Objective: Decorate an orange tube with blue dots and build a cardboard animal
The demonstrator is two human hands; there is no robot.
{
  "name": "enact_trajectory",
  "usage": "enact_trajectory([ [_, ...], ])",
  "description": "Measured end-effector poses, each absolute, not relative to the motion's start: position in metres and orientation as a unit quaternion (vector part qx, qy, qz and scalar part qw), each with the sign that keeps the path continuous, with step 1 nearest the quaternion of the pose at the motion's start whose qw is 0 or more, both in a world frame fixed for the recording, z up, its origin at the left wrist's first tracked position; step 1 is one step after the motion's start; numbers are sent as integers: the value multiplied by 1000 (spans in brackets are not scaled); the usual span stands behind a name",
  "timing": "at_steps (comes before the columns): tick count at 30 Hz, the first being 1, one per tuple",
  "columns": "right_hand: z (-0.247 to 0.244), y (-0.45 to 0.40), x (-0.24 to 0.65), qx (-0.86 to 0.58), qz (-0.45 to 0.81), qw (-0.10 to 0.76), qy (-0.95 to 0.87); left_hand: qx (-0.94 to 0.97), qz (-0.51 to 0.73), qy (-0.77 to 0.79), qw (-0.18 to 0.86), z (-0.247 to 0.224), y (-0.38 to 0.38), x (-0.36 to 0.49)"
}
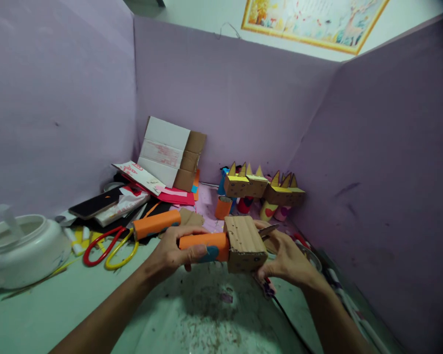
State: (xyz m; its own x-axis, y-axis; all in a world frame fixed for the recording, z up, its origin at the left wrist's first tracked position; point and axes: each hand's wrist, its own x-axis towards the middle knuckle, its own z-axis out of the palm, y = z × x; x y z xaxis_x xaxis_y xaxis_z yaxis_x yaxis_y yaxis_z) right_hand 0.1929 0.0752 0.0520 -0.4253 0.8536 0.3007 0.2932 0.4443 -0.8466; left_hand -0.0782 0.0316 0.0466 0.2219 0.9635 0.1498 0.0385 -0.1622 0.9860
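Mating the tube [206,240] to the box [245,238] appears, from where I stand, to be the step in hand. In the head view, both parts are held over the green table [166,314]. The left hand [173,250] has its fingers curled around the tube, thumb beside the blue patch [212,253]; the right hand [290,260] holds the box at its right end, near the spikes [268,230]. The tube lies roughly level, its end against the box's left face; I cannot tell whether it is bonded. For a sound joint, keep the tube square to that face, press evenly along its length and avoid twisting. Limit left grip force: the tube, likely paper, may crush. Keep the right fingers off the spikes, which could bend. Compare alignment with the spiked models [256,188] at the rear. Keep the cord [290,322] clear of the right forearm.
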Motion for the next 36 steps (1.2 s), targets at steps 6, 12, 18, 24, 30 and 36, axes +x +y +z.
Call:
enact_trajectory([
  [6, 47, 75, 189, -401, 334, 367, -770, 549, 525, 419, 497, 44, 27, -67],
  [12, 39, 75, 188, -402, 321, 358, -780, 535, 533, 457, 470, 48, 24, -62],
  [18, 35, 78, 185, -414, 307, 363, -776, 507, 547, 478, 465, 45, 24, -61],
  [24, 40, 75, 180, -416, 302, 367, -775, 479, 574, 474, 465, 39, 26, -59],
  [30, 40, 75, 177, -405, 294, 368, -784, 440, 586, 486, 477, 42, 26, -56],
  [36, 35, 76, 178, -403, 301, 364, -784, 423, 592, 500, 470, 41, 25, -55],
])
